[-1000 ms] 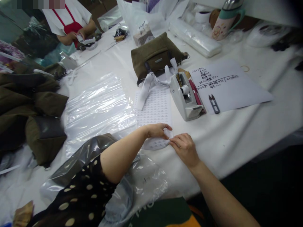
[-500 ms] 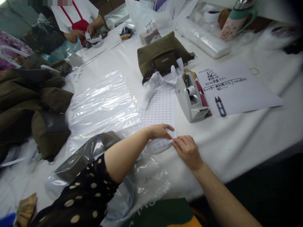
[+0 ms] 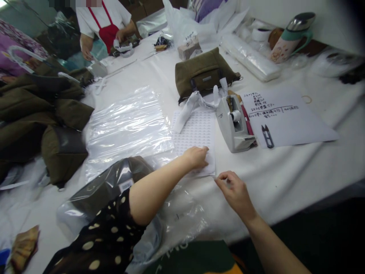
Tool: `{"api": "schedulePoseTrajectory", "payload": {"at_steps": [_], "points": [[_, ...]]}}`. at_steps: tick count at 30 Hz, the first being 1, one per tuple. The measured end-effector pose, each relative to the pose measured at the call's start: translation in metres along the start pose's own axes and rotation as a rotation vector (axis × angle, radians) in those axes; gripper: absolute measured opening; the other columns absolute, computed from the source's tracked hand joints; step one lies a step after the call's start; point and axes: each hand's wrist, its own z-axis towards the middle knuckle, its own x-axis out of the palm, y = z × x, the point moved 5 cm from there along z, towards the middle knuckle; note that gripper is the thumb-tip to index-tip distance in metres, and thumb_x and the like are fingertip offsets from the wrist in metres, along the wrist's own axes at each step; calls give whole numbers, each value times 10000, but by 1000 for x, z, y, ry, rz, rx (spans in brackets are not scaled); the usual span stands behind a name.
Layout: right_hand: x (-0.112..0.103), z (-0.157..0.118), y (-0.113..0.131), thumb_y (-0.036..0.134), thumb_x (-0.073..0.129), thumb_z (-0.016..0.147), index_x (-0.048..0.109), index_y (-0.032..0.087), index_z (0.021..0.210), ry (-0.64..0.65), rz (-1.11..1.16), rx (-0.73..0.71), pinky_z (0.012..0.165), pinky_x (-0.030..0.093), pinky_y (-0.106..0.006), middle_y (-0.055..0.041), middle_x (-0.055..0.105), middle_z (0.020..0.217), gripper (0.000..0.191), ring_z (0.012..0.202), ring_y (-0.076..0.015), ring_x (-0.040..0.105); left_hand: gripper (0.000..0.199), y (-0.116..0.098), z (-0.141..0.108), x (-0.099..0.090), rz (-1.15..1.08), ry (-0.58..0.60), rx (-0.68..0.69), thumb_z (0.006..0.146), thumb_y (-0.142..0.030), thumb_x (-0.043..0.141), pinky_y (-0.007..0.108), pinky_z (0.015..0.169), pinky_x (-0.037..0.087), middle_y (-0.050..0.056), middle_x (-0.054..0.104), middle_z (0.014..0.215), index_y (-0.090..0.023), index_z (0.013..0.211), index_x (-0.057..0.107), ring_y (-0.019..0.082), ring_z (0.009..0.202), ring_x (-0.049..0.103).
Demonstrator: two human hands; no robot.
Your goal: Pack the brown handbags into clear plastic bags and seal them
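Note:
My left hand (image 3: pixel 197 156) lies on a white sheet of small printed labels (image 3: pixel 196 131), fingers resting near its lower right part. Just off the sheet's bottom corner, my right hand (image 3: pixel 232 190) is closed in a pinch; whatever is between thumb and finger is too small to make out. Beside the sheet stands a grey tape dispenser (image 3: pixel 235 129). An olive bag (image 3: pixel 205 74) lies beyond it, its white-wrapped strap (image 3: pixel 186 110) trailing over the sheet. Under my left arm is another dark bag in clear plastic (image 3: pixel 108 182).
Flat clear plastic bags (image 3: pixel 128 129) lie left of the sheet, and olive bags (image 3: pixel 65 152) are heaped farther left. Thread snips (image 3: pixel 267 136) rest on a handwritten paper (image 3: pixel 296 121). At the back are a plastic roll (image 3: pixel 251 57), a flask (image 3: pixel 292 38) and a co-worker in a red apron (image 3: pixel 110 36).
My right hand has drawn away from the sheet, toward the lower right, its pinch still closed. The sheet's raised lower edge now lies flat under my left hand.

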Motion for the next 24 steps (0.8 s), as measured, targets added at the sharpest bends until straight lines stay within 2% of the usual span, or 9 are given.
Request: {"api": "schedulePoseTrajectory", "payload": {"at_steps": [2,4,6,9,11,13,17,20,24], "points": [[2,-2,3,429,516,845,533,194,781,86,292,214,665,414,-272,-12,537,724,244,698,-162,488,532,-20,-36,-22,84,-285,138,774,-206,602,482,1021,293,141,466,1284,-165,1266,403,316,1229,367],[9,-3,16,468,534,821,532,196,778,197,471,290,664,420,-262,-9,525,724,276,701,-160,483,388,-38,-95,-34,140,-565,330,842,-223,521,412,1013,335,111,497,1260,-158,1216,441,246,1183,423],[16,-2,32,475,568,791,553,199,789,291,510,271,699,424,-276,-17,537,751,276,730,-172,490,257,-44,-164,-25,143,-737,491,881,-216,448,325,968,397,77,577,1164,-148,1121,507,176,1081,505],[34,11,58,476,596,761,584,220,788,419,381,199,705,422,-288,-22,545,745,257,742,-191,495,166,-31,-256,11,151,-924,568,862,-208,473,254,889,456,31,659,1032,-164,983,578,131,968,564],[58,25,88,483,603,748,586,228,735,515,261,100,684,413,-279,-21,534,717,256,734,-192,491,118,-7,-303,36,164,-1083,469,824,-208,540,238,860,474,13,683,967,-171,920,597,124,917,580],[93,32,135,495,600,746,583,224,707,646,188,-20,658,408,-274,-22,524,702,275,716,-187,486,121,25,-343,56,158,-1224,248,794,-175,576,251,872,476,13,687,949,-174,912,604,129,916,582],[185,15,240,531,574,749,566,193,706,986,93,-189,569,388,-260,-4,489,648,342,619,-149,454,222,84,-400,84,148,-1348,-236,809,-178,553,382,943,456,48,654,1054,-197,1024,607,199,1064,540],[259,2,285,496,615,709,541,180,683,1184,-6,-204,578,410,-246,25,473,629,326,591,-117,446,273,118,-415,97,144,-1363,-422,839,-229,523,475,991,404,44,603,1176,-223,1104,584,249,1181,462],[327,7,296,397,640,682,546,175,661,1279,-185,-140,620,458,-242,41,466,610,241,599,-101,455,290,154,-409,97,158,-1348,-447,874,-293,482,509,1058,304,6,565,1240,-265,1154,552,239,1261,380]]}}
